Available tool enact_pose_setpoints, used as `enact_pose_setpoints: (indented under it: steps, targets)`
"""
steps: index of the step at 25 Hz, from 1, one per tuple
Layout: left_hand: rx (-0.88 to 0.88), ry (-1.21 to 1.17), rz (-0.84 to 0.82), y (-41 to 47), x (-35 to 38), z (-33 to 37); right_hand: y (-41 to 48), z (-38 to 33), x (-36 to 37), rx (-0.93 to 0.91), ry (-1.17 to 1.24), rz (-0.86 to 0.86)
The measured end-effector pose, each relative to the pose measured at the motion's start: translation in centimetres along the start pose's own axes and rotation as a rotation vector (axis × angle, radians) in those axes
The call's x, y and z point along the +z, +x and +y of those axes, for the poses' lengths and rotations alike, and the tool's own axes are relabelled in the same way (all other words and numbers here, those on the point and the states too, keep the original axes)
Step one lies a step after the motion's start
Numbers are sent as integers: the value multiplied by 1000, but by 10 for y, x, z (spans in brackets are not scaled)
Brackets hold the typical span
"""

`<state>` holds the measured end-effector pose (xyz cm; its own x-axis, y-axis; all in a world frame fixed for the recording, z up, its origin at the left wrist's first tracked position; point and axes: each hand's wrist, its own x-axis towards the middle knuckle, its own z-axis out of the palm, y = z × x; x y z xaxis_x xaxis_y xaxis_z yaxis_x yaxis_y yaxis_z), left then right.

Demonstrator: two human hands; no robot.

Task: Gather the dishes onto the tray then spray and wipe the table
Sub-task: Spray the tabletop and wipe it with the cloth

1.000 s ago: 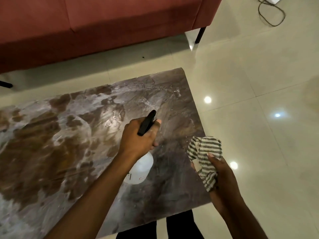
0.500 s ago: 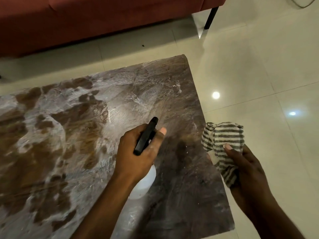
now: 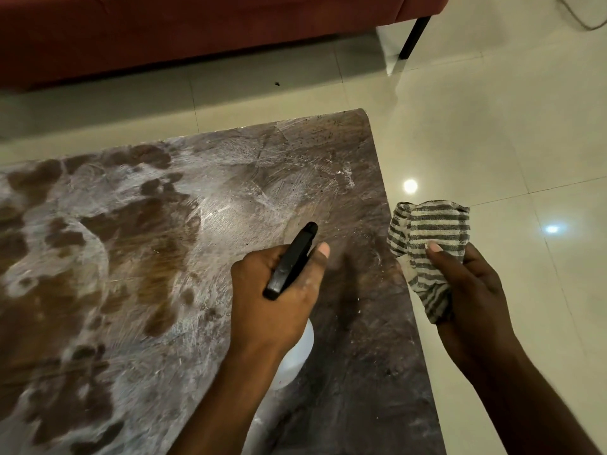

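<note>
My left hand [image 3: 279,300] grips a spray bottle [image 3: 292,259] with a black head and a white body, held over the right part of the brown marbled table [image 3: 138,264]. The nozzle points toward the table's far right corner. My right hand [image 3: 466,290] holds a bunched grey-and-white striped cloth [image 3: 427,244] just past the table's right edge, above the floor. No dishes or tray are in view.
A red sofa [image 3: 197,31] with a black leg [image 3: 414,37] stands beyond the table's far edge. Glossy cream floor tiles [image 3: 492,126] lie to the right. A cable [image 3: 588,21] runs along the floor at the top right corner.
The view has tipped down and closer to the table. Both hands keep their holds; the cloth hand has drifted right, off the table's edge.
</note>
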<state>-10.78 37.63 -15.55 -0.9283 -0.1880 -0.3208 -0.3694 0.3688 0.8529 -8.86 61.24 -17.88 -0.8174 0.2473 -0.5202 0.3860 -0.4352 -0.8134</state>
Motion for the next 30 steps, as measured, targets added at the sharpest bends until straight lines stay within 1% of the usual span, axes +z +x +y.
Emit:
enact_pose_setpoints:
  steps: [2, 4, 6, 8, 10, 11, 13, 15, 16, 17, 18, 19, 20, 21, 23, 24, 25, 26, 27, 28, 29, 30]
  targets:
    - [-25, -30, -28, -3, 0, -2, 4, -1, -2, -24, -34, 7]
    - [-46, -55, -71, -9, -3, -3, 13, -5, -2, -73, -137, 34]
    - [-59, -59, -85, -16, -4, -4, 33, -10, 6, -167, -358, 92]
    - [-53, -17, -78, -21, -3, -4, 66, -16, 28, -316, -608, 141]
    - [-54, -2, -76, -25, -2, -3, 111, -16, 62, -451, -810, 126]
    - [-65, -16, -78, -27, -3, -3, 134, -13, 80, -484, -909, 95]
    - [-87, -52, -90, -31, -8, -7, 167, 0, 118, -486, -1152, -26]
    - [-96, -45, -100, -34, -14, -11, 172, 21, 138, -505, -1481, -208]
    - [-94, -46, -96, -35, -17, -13, 165, 31, 136, -553, -1611, -348]
    - [-84, -52, -89, -35, -19, -16, 154, 36, 127, -631, -1692, -524]
    - [-74, -47, -82, -34, -21, -19, 144, 35, 111, -703, -1749, -707]
    - [-67, -30, -86, -31, -22, -20, 141, 28, 93, -751, -1802, -844]
    - [-60, -8, -95, -29, -23, -20, 147, 16, 80, -793, -1853, -868]
    - [-47, 8, -99, -27, -23, -20, 159, 2, 75, -795, -1870, -771]
    - [-25, 26, -93, -24, -22, -17, 188, -22, 94, -650, -1809, -424]
    - [-26, 2, -83, -23, -19, -15, 198, -27, 112, -566, -1767, -348]
    - [-38, -42, -75, -23, -17, -14, 203, -26, 128, -535, -1748, -381]
    - [-60, -89, -75, -24, -14, -14, 201, -22, 140, -550, -1758, -504]
    - [-79, -118, -89, -24, -12, -15, 194, -19, 142, -593, -1788, -671]
    - [-86, -129, -110, -26, -9, -16, 188, -22, 134, -639, -1826, -835]
    - [-82, -122, -132, -29, -6, -17, 184, -29, 119, -671, -1851, -946]
    - [-79, -109, -149, -34, -3, -17, 184, -40, 105, -679, -1867, -974]
